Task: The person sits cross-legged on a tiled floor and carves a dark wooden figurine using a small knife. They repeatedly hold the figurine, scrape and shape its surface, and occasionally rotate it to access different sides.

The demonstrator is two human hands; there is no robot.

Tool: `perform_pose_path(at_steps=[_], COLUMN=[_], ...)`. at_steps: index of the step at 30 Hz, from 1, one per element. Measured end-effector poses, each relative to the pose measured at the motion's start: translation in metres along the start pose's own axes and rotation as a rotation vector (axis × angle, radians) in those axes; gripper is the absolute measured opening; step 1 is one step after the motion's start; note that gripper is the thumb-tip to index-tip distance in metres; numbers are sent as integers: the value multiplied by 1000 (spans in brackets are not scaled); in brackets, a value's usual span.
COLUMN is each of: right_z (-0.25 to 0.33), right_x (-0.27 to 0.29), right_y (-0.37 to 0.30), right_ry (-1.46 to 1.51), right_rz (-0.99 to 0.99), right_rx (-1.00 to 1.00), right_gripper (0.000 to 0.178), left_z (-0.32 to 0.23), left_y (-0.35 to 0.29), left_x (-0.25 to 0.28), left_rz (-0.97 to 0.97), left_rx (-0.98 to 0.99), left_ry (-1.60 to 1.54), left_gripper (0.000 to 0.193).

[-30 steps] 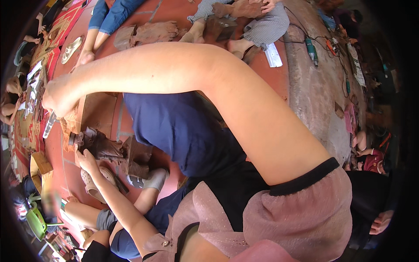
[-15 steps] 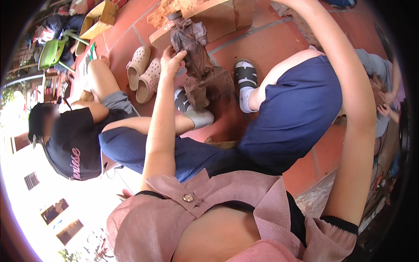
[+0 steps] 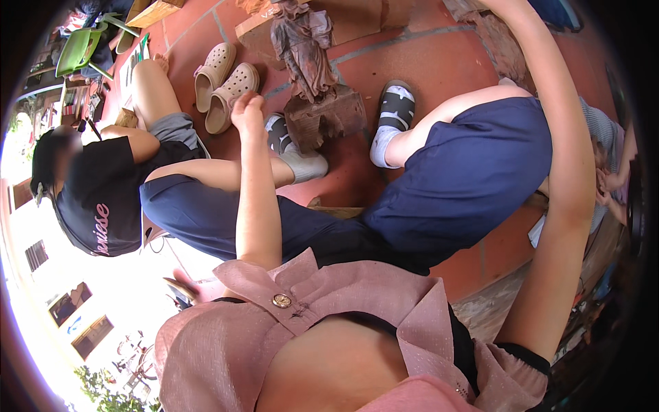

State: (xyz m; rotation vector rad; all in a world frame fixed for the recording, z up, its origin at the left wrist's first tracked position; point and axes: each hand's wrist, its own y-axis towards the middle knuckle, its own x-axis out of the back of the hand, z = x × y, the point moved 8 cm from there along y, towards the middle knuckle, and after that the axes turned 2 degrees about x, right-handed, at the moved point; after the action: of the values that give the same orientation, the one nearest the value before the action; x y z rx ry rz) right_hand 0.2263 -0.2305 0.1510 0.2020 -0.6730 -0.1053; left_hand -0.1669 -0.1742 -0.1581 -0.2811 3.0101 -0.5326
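Observation:
A dark brown carved wooden statue (image 3: 305, 58) of a robed figure stands on a rough block base (image 3: 326, 117) between my feet; its head meets the top edge of the picture. My left hand (image 3: 248, 110) is raised to the left of the statue, apart from it, fingers curled in, with nothing visible in them. Beneath it in the picture lie two beige clogs (image 3: 232, 97). My right arm (image 3: 566, 158) reaches up and out past the top edge, so my right hand is out of sight.
Wooden blocks (image 3: 374, 24) lie on the red tiles behind the statue. My sandalled feet (image 3: 396, 110) flank it. A person in a black shirt (image 3: 103, 196) sits at the left, near a green chair (image 3: 79, 51). Another person's hands (image 3: 607, 185) show at the far right.
My left hand has come off the statue, drawn back to the left, and its fingers have curled in. The view has shifted, so the statue sits higher in the picture.

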Motion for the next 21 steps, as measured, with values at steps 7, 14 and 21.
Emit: perform_pose_path(at_steps=[7, 14, 21], right_z=[28, 72, 135], right_x=[-51, -113, -138], right_y=[2, -4, 11], right_ry=[244, 360, 587], right_rz=[238, 434, 483], right_rx=[-29, 140, 140], right_gripper=[25, 49, 64], left_z=[-112, -190, -307], left_y=[-100, -142, -119], left_x=[-111, -152, -89], left_rz=[432, 670, 614], left_rx=[-137, -87, -316], left_ry=[-245, -417, -6], left_gripper=[32, 12, 15])
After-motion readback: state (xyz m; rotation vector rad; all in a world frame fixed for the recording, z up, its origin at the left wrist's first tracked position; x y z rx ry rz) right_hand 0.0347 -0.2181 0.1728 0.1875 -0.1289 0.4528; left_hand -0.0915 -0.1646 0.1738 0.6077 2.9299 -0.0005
